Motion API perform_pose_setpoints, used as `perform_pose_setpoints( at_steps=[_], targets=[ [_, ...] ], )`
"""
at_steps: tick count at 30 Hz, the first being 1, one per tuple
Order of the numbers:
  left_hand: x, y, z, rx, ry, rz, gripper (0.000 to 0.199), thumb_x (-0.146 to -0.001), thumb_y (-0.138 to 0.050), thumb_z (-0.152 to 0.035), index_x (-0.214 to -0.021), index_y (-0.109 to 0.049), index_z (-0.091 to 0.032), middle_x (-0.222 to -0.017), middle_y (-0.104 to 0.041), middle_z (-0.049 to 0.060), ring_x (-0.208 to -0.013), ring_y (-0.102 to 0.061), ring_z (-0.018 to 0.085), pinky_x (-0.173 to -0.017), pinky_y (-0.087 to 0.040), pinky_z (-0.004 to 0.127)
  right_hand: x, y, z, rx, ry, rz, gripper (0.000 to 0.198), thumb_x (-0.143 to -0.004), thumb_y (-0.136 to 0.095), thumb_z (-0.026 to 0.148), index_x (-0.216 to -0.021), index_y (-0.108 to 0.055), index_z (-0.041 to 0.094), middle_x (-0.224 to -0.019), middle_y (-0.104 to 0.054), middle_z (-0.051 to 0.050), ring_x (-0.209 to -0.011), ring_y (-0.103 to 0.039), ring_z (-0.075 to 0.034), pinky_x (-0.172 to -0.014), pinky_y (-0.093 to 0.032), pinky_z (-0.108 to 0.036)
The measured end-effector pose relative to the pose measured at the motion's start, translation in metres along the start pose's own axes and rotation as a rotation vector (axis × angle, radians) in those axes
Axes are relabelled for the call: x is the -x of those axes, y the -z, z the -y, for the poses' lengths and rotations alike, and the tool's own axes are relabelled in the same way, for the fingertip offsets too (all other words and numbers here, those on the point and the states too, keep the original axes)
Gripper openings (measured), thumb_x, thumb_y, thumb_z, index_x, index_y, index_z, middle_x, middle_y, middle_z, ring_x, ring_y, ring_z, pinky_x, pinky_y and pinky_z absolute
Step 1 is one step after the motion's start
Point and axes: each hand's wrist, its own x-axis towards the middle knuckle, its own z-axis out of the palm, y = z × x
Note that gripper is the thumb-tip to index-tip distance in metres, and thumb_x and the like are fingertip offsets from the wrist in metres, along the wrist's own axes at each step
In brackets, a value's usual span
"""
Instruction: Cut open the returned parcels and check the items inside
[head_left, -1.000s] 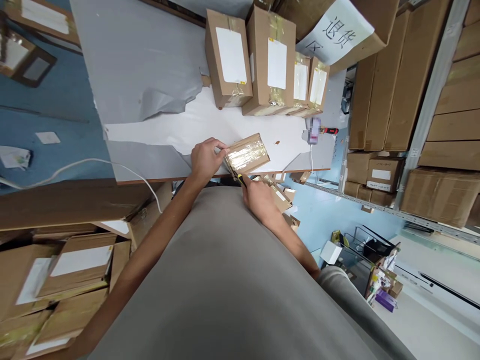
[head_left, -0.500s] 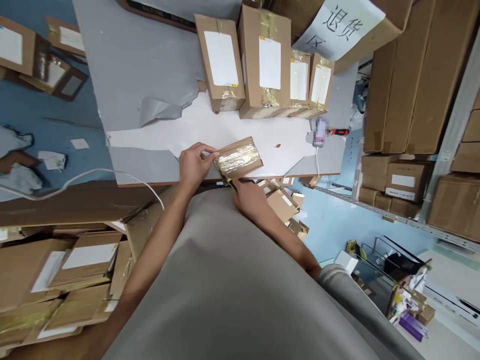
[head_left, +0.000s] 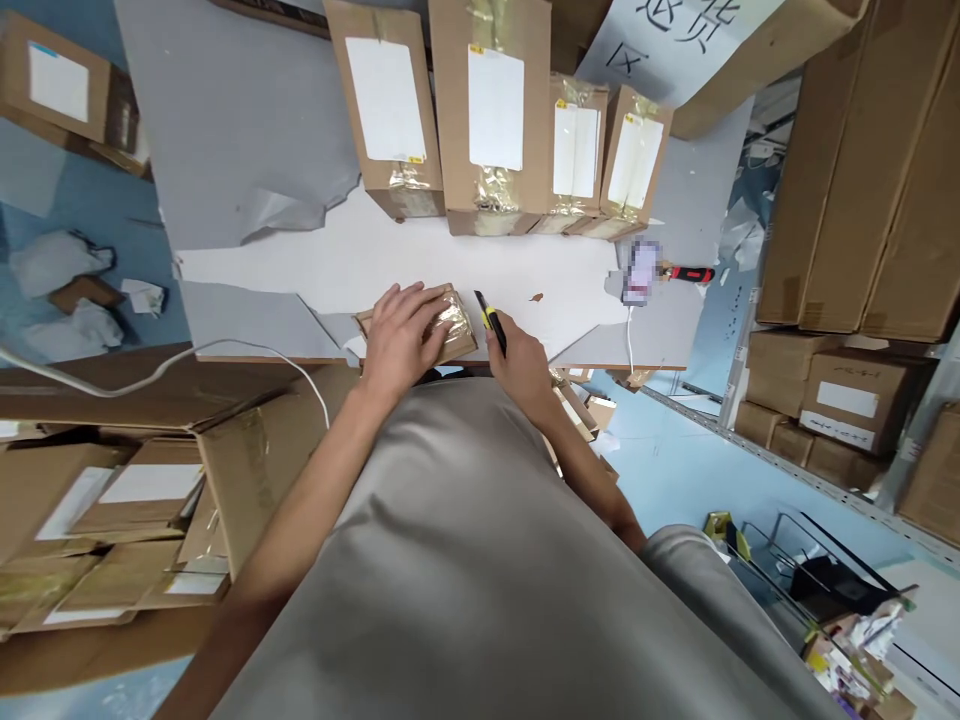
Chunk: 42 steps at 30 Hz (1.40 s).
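A small cardboard box [head_left: 457, 338] with shiny clear tape lies near the front edge of the worktable. My left hand [head_left: 401, 335] grips it from above, fingers over its top and thumb toward the taped end, hiding much of the box. Just to its right, my right hand [head_left: 519, 362] is closed around a yellow-and-black utility knife [head_left: 491, 322]. The knife's blade points up and away from me, beside the box's right end and apart from it.
Several taped cartons with white labels [head_left: 496, 110] stand along the back of the table. At the right are a pixelated device [head_left: 642, 272] with a white cable and a red-and-black handle [head_left: 691, 274]. A big open carton [head_left: 259, 450] with boxes is at lower left; shelving stands right.
The small box has shifted left and turned, and my left hand has moved from its corner onto its top. My right hand has drawn the knife away to the right, blade now raised.
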Motion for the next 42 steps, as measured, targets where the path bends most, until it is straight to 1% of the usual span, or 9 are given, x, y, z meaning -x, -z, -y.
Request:
perform_pose_setpoints(
  at_steps=[5,9,13,20,29,32,35,38,42],
  targets=[
    [0.005,-0.018,0.012,-0.087,-0.029,-0.024,0.039,-0.121,-0.058,-0.052,-0.147,-0.077,-0.029,-0.169,-0.073,0.012,-0.168,-0.058,0.039,-0.148,-0.03,0.072,-0.004,-0.01,0.0,-0.003,0.074,0.032,0.049,-0.124,-0.04,0.027,-0.167,-0.062,0.019,-0.15,-0.08,-0.017,-0.134,-0.078,-0.032,-0.119,-0.063,-0.045],
    [0.008,-0.022,0.022,-0.086,-0.059,-0.037,0.039,-0.122,-0.058,-0.052,-0.149,-0.075,-0.029,-0.171,-0.072,0.013,-0.17,-0.057,0.039,-0.148,-0.03,0.074,-0.003,-0.005,0.017,0.108,0.007,0.132,0.055,-0.124,-0.037,0.024,-0.175,-0.056,0.016,-0.15,-0.078,-0.017,-0.132,-0.079,-0.033,-0.116,-0.064,-0.045],
    [0.009,-0.024,0.027,-0.08,-0.084,-0.033,0.037,-0.122,-0.058,-0.049,-0.149,-0.074,-0.029,-0.171,-0.071,0.014,-0.171,-0.056,0.039,-0.148,-0.027,0.075,-0.002,-0.002,0.037,0.195,-0.062,0.171,0.059,-0.125,-0.034,0.023,-0.181,-0.048,0.015,-0.155,-0.075,-0.017,-0.132,-0.08,-0.034,-0.114,-0.065,-0.046],
    [0.007,-0.026,0.029,-0.083,-0.104,-0.039,0.034,-0.122,-0.057,-0.043,-0.147,-0.075,-0.028,-0.17,-0.072,0.014,-0.17,-0.058,0.039,-0.148,-0.028,0.075,-0.001,-0.014,0.054,0.29,-0.143,0.164,0.06,-0.125,-0.034,0.024,-0.184,-0.041,0.016,-0.159,-0.072,-0.02,-0.129,-0.083,-0.031,-0.111,-0.066,-0.044],
    [0.003,-0.027,0.028,-0.083,-0.138,-0.058,0.035,-0.12,-0.054,-0.038,-0.14,-0.08,-0.025,-0.167,-0.074,0.015,-0.165,-0.062,0.042,-0.147,-0.028,0.076,0.001,-0.02,0.06,0.211,-0.156,0.105,0.051,-0.125,-0.039,0.024,-0.173,-0.053,0.015,-0.152,-0.079,-0.019,-0.131,-0.083,-0.031,-0.111,-0.064,-0.042],
    [-0.003,-0.023,0.032,-0.111,-0.106,-0.106,0.032,-0.117,-0.06,-0.043,-0.134,-0.081,-0.025,-0.174,-0.069,0.016,-0.167,-0.059,0.045,-0.146,-0.026,0.078,-0.003,-0.025,0.061,0.157,-0.137,0.09,0.05,-0.125,-0.038,0.023,-0.172,-0.053,0.013,-0.147,-0.083,-0.019,-0.132,-0.082,-0.031,-0.11,-0.062,-0.04],
    [-0.012,-0.014,0.04,-0.095,-0.065,-0.109,0.033,-0.116,-0.061,-0.045,-0.129,-0.082,-0.024,-0.165,-0.075,0.018,-0.154,-0.069,0.044,-0.14,-0.038,0.073,-0.004,-0.029,0.062,0.134,-0.167,0.064,0.053,-0.125,-0.039,0.024,-0.175,-0.051,0.015,-0.143,-0.086,-0.018,-0.128,-0.084,-0.032,-0.107,-0.062,-0.039],
    [-0.022,-0.004,0.048,-0.042,-0.057,-0.055,0.036,-0.116,-0.05,-0.031,-0.122,-0.085,-0.023,-0.144,-0.085,0.017,-0.133,-0.078,0.039,-0.123,-0.054,0.063,-0.001,-0.032,0.066,0.119,-0.185,0.068,0.053,-0.125,-0.039,0.024,-0.176,-0.051,0.014,-0.142,-0.087,-0.019,-0.126,-0.085,-0.032,-0.106,-0.061,-0.038],
    [-0.034,0.004,0.052,-0.045,-0.065,-0.035,0.036,-0.108,-0.053,-0.019,-0.115,-0.088,-0.024,-0.137,-0.086,0.015,-0.127,-0.077,0.037,-0.116,-0.055,0.058,0.0,-0.034,0.069,0.104,-0.145,0.082,0.056,-0.126,-0.039,0.026,-0.18,-0.048,0.014,-0.139,-0.089,-0.018,-0.123,-0.086,-0.032,-0.104,-0.061,-0.037]
  ],
)
